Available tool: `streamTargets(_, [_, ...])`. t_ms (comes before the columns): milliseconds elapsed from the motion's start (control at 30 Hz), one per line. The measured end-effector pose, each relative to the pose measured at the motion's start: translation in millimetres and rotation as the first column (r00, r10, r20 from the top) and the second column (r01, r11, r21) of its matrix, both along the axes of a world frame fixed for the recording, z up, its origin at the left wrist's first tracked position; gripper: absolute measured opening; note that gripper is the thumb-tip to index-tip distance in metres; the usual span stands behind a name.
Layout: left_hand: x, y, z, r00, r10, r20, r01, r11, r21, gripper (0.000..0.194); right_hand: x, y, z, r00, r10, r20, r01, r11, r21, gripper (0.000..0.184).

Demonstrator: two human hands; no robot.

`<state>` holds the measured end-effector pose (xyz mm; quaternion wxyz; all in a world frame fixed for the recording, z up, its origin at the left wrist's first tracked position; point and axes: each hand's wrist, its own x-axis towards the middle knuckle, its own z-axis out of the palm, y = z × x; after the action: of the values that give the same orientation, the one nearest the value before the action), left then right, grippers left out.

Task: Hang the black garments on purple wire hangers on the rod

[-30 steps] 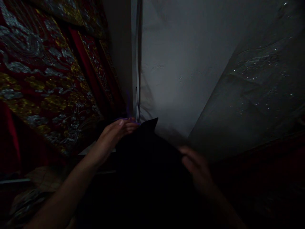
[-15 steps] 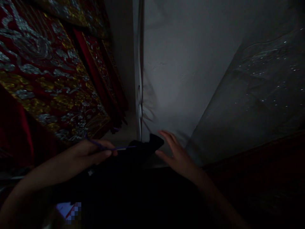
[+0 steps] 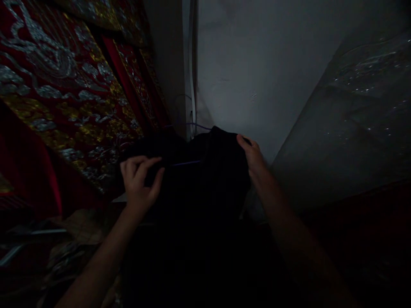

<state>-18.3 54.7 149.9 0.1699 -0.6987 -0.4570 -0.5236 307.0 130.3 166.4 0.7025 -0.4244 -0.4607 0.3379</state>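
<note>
A black garment (image 3: 205, 192) hangs in front of me on a thin purple clothes hanger (image 3: 186, 163), whose upper wire and lower bar show at the neck. My right hand (image 3: 252, 155) is closed round the garment's right shoulder, thumb on top. At the garment's left upper side, my left hand (image 3: 141, 177) has its fingers curled, with thumb and forefinger pinching dark cloth near the left end of the purple bar. Darkness hides the folds and most of the garment's lower part.
Red cloth with silver and gold embroidery (image 3: 80, 94) hangs at the left. Ahead stands a pale wall (image 3: 250, 64) with a narrow vertical strip or cable (image 3: 193, 64). Clear plastic sheeting (image 3: 359, 107) covers the right side. Dim clutter (image 3: 73, 239) lies at the lower left.
The garment and hanger have come up and spread out before me. My right hand has closed on the shoulder; my left hand has moved right and up, off the hanger's end onto the cloth.
</note>
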Motion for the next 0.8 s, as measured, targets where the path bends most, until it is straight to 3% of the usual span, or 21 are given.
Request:
streamTargets(100, [11.4,-3.4,-48.6,0.948,-0.267,-0.171,0.229,0.950,-0.212,0.032,16.3,-11.8,-22.3,0.990,-0.134,-0.042,0.134,0.991,-0.015,0.050])
streamTargets(133, [17.0,-3.2,-64.2,0.916,-0.340,-0.215,0.268,0.914,-0.306,0.037,19.9,-18.2,-31.7,0.985,-0.167,-0.050,0.166,0.986,-0.032,0.050])
streamTargets(200, [29.7,-0.9,-90.5,0.872,-0.404,-0.276,0.235,0.841,-0.488,0.048,23.3,-28.8,-48.4,0.979,-0.191,-0.068,0.187,0.981,-0.057,0.048])
streamTargets(333, [50.5,5.8,-121.3,0.858,-0.385,-0.339,0.015,0.680,-0.733,0.042,22.5,-33.1,-65.9,0.982,-0.133,-0.132,0.126,0.990,-0.059,0.049])
streamTargets(400, [54.8,5.2,-133.1,0.876,-0.364,-0.318,-0.016,0.635,-0.772,0.031,20.6,-34.9,-72.1,0.970,-0.222,-0.096,0.220,0.975,-0.026,0.047])
streamTargets(500, [57.5,-5.2,-155.4,0.937,-0.323,-0.133,0.109,0.631,-0.768,0.022,5.6,-53.3,-93.2,0.850,-0.526,0.022,0.522,0.848,0.095,0.042])
streamTargets(533, [58.8,-11.0,-163.8,0.952,-0.304,-0.040,0.175,0.644,-0.745,0.018,-5.1,-63.9,-104.5,0.805,-0.591,0.051,0.582,0.804,0.123,0.041])
streamTargets(567, [60.7,-17.4,-172.1,0.956,-0.290,0.053,0.241,0.665,-0.707,0.015,-18.9,-75.9,-117.3,0.797,-0.602,0.051,0.595,0.796,0.110,0.035])
streamTargets(600, [63.4,-24.3,-179.8,0.950,-0.280,0.139,0.300,0.689,-0.660,0.012,-35.2,-88.6,-130.8,0.846,-0.526,0.079,0.524,0.850,0.052,0.027])
streamTargets(633, [66.6,-31.4,-186.6,0.938,-0.273,0.214,0.347,0.718,-0.603,0.011,-52.8,-100.9,-144.3,0.926,-0.355,0.129,0.364,0.930,-0.045,0.024])
streamTargets(667, [70.4,-38.3,-192.2,0.922,-0.265,0.282,0.382,0.747,-0.545,0.013,-70.5,-112.4,-156.8,0.982,-0.117,0.151,0.141,0.976,-0.166,0.026])
streamTargets(700, [74.5,-44.9,-196.5,0.903,-0.257,0.344,0.407,0.769,-0.493,0.016,-87.0,-122.3,-167.7,0.986,0.091,0.140,-0.050,0.960,-0.274,0.031])
streamTargets(800, [85.8,-61.8,-202.6,0.810,-0.181,0.558,0.456,0.792,-0.406,0.044,-119.2,-140.8,-187.5,0.944,0.260,0.203,-0.178,0.920,-0.350,0.034])
